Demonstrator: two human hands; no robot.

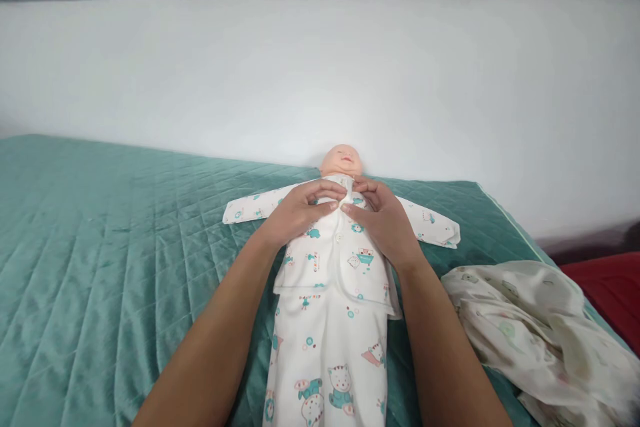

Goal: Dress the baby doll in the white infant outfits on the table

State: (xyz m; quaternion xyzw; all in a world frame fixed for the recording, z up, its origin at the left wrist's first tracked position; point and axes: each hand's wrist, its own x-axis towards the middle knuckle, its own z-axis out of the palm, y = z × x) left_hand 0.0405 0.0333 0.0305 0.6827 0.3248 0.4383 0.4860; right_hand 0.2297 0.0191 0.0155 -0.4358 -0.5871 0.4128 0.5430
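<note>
A baby doll (343,160) lies on its back, its head toward the wall. It wears a white printed baby shirt (313,260) with long sleeves spread to both sides, and matching white trousers (327,353). My left hand (305,207) and my right hand (377,210) meet at the shirt's front opening, on the upper chest. Each hand pinches an edge of the front placket between thumb and fingers. Below them a small fastener shows on the placket. Whatever lies right between my fingertips is too small to make out.
The doll rests on a green quilted bedspread (110,267). A crumpled white printed cloth (530,327) lies at the right edge of the bed. Beyond it is a red object (610,287). A white wall (200,73) stands behind the bed, with a dark band along its top.
</note>
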